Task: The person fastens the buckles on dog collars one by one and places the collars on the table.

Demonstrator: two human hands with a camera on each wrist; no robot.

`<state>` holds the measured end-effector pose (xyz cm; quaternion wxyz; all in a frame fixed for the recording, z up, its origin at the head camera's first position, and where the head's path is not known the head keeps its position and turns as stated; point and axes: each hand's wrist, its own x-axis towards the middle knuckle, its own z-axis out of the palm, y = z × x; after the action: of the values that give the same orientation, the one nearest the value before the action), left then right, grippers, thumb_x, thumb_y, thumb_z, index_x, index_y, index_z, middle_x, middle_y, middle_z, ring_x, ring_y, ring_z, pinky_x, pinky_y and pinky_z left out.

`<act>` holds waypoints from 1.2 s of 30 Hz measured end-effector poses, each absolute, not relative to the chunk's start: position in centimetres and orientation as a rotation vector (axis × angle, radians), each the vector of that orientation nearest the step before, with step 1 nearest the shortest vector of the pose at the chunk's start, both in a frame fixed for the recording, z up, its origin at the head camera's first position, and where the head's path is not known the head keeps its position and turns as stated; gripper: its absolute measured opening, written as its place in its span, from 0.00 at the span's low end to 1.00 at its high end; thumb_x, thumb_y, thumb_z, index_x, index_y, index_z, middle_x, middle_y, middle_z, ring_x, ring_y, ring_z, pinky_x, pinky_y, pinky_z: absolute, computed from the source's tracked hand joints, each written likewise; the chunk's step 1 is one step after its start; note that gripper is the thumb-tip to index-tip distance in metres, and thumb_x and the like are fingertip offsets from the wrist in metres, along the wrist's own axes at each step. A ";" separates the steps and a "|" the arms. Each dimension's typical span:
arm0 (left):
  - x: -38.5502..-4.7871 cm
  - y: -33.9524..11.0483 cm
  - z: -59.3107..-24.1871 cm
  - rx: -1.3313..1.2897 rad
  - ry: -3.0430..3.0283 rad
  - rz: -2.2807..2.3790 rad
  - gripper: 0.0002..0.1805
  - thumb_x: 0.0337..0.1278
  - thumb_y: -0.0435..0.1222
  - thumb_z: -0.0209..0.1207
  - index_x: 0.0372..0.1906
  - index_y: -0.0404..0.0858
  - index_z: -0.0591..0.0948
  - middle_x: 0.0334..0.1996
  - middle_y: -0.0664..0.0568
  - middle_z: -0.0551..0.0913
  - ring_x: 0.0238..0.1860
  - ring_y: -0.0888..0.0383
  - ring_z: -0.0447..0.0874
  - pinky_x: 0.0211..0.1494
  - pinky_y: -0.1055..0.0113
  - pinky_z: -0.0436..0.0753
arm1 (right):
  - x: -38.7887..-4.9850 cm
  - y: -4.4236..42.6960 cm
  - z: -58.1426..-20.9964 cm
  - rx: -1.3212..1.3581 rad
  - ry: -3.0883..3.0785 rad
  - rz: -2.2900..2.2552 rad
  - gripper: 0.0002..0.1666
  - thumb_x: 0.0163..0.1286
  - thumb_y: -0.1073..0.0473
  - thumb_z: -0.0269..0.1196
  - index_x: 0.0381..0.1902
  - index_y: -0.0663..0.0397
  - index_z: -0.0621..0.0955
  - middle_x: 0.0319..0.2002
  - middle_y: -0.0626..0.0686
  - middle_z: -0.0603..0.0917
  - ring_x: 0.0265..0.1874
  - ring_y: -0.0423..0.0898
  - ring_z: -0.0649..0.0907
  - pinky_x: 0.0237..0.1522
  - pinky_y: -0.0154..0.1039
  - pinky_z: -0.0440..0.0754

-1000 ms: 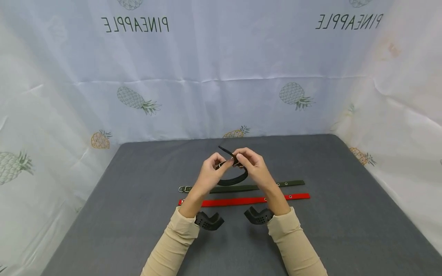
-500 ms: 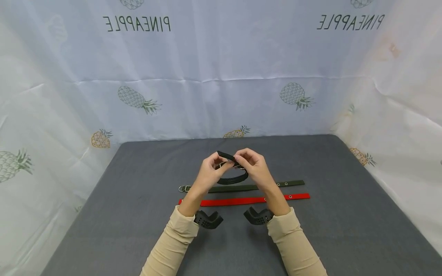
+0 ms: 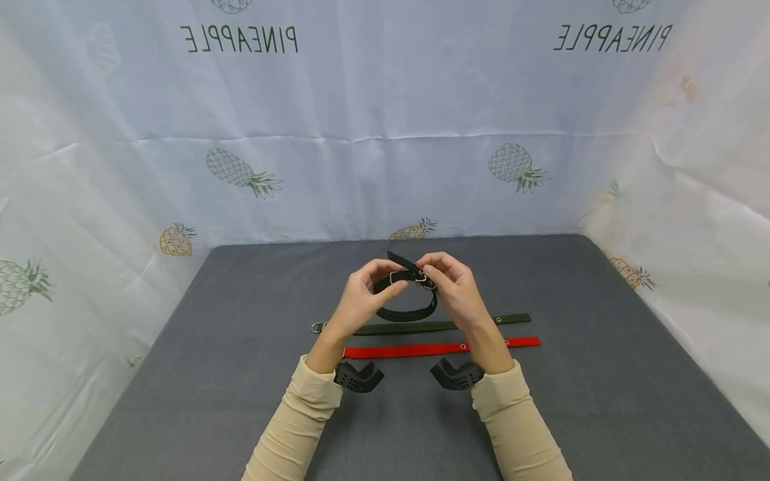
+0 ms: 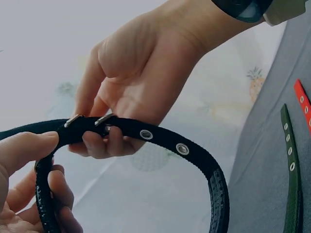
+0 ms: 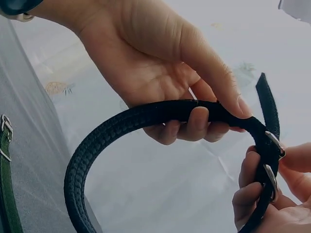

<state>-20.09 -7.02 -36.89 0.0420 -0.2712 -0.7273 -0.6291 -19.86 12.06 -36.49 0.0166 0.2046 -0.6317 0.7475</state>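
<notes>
Aloft, a black strap (image 3: 406,315) bridges left hand (image 3: 359,298) and right hand (image 3: 459,288).

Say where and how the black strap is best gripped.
Probably pinch the black strap by its loose tip, across its flat faces, from the side of the left hand: the right wrist view shows it jutting free past a buckle.

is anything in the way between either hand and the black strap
Nothing visible: the left hand and right hand both grip the black strap directly. The green strap and red strap lie on the table, not in between.
</notes>
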 end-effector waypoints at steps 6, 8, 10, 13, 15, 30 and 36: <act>-20.3 -7.1 -37.1 -0.789 -2.220 -1.911 0.18 0.59 0.28 0.61 0.55 0.30 0.76 0.53 0.36 0.79 0.51 0.62 0.79 0.58 0.64 0.79 | -19.9 11.9 -36.5 0.632 -1.854 2.372 0.14 0.75 0.67 0.49 0.38 0.43 0.79 0.37 0.39 0.79 0.35 0.35 0.77 0.41 0.29 0.76; -20.4 -7.2 -37.1 -0.762 -2.237 -1.901 0.18 0.60 0.29 0.60 0.55 0.32 0.77 0.53 0.37 0.80 0.52 0.61 0.78 0.58 0.65 0.78 | -20.0 11.8 -36.4 0.582 -1.823 2.397 0.15 0.75 0.67 0.49 0.37 0.43 0.79 0.37 0.40 0.78 0.34 0.36 0.77 0.42 0.29 0.76; -20.5 -7.2 -37.1 -0.753 -2.252 -1.887 0.18 0.60 0.30 0.60 0.55 0.33 0.78 0.53 0.38 0.80 0.51 0.61 0.79 0.57 0.66 0.78 | -20.0 11.8 -36.3 0.531 -1.800 2.425 0.16 0.76 0.65 0.47 0.36 0.43 0.80 0.36 0.42 0.77 0.33 0.37 0.76 0.43 0.30 0.76; -20.6 -7.2 -37.2 -0.763 -2.264 -1.878 0.17 0.62 0.31 0.59 0.55 0.33 0.78 0.53 0.38 0.80 0.49 0.64 0.79 0.55 0.70 0.79 | -20.0 11.9 -36.2 0.499 -1.807 2.437 0.17 0.78 0.62 0.45 0.36 0.43 0.80 0.35 0.43 0.77 0.32 0.39 0.75 0.43 0.31 0.75; -20.6 -7.2 -37.2 -0.782 -2.262 -1.874 0.16 0.63 0.31 0.59 0.55 0.33 0.78 0.52 0.38 0.80 0.49 0.63 0.79 0.54 0.73 0.79 | -20.0 11.9 -36.2 0.493 -1.826 2.440 0.17 0.79 0.59 0.45 0.36 0.42 0.80 0.33 0.43 0.77 0.32 0.39 0.74 0.43 0.31 0.75; -20.1 -6.9 -37.2 -0.850 -2.282 -1.696 0.15 0.62 0.31 0.60 0.53 0.34 0.79 0.49 0.40 0.81 0.48 0.50 0.81 0.50 0.71 0.81 | -19.6 12.7 -35.5 0.491 -2.161 2.315 0.12 0.78 0.54 0.49 0.43 0.50 0.79 0.40 0.40 0.80 0.37 0.36 0.80 0.46 0.33 0.76; -19.9 -6.7 -37.2 -0.909 -2.270 -1.583 0.15 0.59 0.31 0.63 0.51 0.35 0.81 0.44 0.42 0.81 0.42 0.53 0.81 0.47 0.72 0.82 | -19.7 12.8 -35.8 0.555 -2.206 2.274 0.13 0.77 0.54 0.49 0.32 0.45 0.76 0.34 0.42 0.73 0.35 0.39 0.73 0.43 0.34 0.73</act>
<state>-19.93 -6.73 -37.19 0.1143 -0.3101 -0.7742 -0.5398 -19.69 12.82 -35.81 -0.0372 0.1723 -0.6854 0.7065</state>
